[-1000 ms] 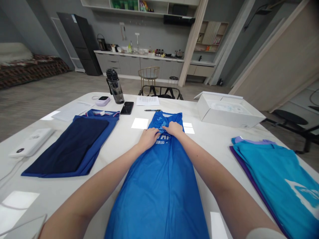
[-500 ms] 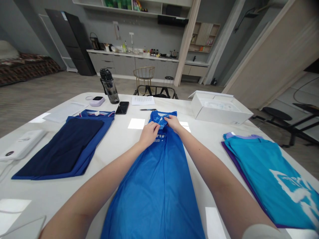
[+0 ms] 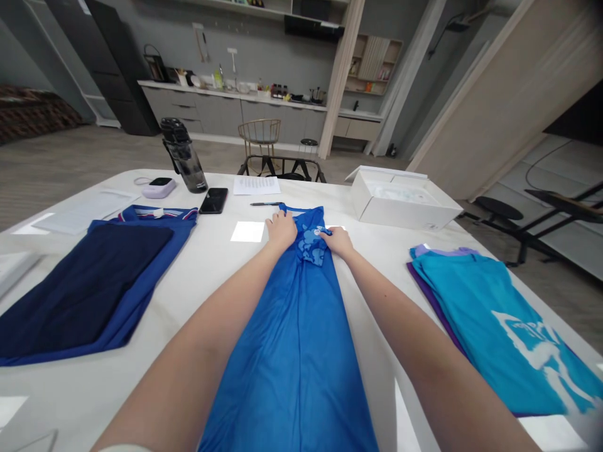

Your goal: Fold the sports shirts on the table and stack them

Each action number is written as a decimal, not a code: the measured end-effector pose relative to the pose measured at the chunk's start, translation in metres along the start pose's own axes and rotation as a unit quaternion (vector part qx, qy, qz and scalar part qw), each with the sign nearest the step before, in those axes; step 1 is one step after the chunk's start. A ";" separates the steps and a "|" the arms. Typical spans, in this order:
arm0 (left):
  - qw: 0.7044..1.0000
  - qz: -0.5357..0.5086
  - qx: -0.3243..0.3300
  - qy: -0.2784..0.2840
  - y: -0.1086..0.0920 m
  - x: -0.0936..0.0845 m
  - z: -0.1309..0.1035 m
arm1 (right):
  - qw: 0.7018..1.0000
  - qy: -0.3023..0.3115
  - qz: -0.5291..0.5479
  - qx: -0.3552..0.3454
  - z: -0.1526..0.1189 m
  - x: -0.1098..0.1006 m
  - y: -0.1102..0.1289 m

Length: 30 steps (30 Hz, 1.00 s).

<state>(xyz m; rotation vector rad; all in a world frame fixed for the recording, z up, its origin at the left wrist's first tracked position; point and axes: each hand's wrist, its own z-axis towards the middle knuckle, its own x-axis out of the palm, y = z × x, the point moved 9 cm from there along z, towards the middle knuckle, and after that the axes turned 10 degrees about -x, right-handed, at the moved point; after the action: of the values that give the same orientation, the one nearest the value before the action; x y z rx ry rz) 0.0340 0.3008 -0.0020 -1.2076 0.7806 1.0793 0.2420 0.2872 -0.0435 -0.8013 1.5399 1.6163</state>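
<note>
A long blue shirt [image 3: 296, 351] lies lengthwise on the table in front of me, its sides folded in toward a middle line. Near its collar end, a sleeve with a lighter blue pattern [image 3: 311, 246] lies across the front. My right hand [image 3: 338, 242] pinches the edge of this sleeve between thumb and fingers. At the shirt's upper left edge, beside the collar, my left hand [image 3: 282, 231] has its fingers curled onto the cloth; its fingertips are partly hidden.
Dark navy and blue folded clothes [image 3: 94, 276] lie at the left, teal and purple shirts [image 3: 490, 314] at the right. Farther back are a black bottle [image 3: 186, 157], a phone [image 3: 213, 201], a pen [image 3: 265, 204], a printed paper [image 3: 257, 186] and an open white box [image 3: 405, 204].
My hands have moved apart, the left leaving the patterned sleeve for the shirt's upper left edge, the right moving rightward. The sleeve is spread flatter and the white lettering is covered. The view has shifted.
</note>
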 end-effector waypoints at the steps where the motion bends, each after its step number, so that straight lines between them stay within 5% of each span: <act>1: 1.000 0.011 -0.006 0.013 0.005 0.007 0.012 | 1.000 -0.004 -0.024 0.006 -0.001 -0.001 0.000; 6: 0.986 0.105 0.110 0.062 -0.009 0.036 0.046 | 0.998 -0.007 -0.063 0.024 -0.005 -0.004 -0.002; 10: 0.982 0.146 0.096 0.068 -0.006 0.045 0.062 | 0.998 -0.012 -0.062 0.010 -0.009 -0.003 -0.005; 21: 0.998 -0.061 0.015 0.019 0.030 0.012 0.091 | 0.993 -0.080 0.036 -0.074 0.007 -0.022 0.019; 30: 0.999 0.010 -0.043 -0.029 0.032 0.007 0.074 | 0.997 -0.071 -0.027 -0.002 0.036 0.000 0.010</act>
<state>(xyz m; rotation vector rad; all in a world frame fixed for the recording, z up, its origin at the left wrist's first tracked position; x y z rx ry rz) 0.0012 0.3748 -0.0031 -1.2378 0.7085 1.1690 0.2353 0.3232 -0.0353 -0.7087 1.4042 1.6006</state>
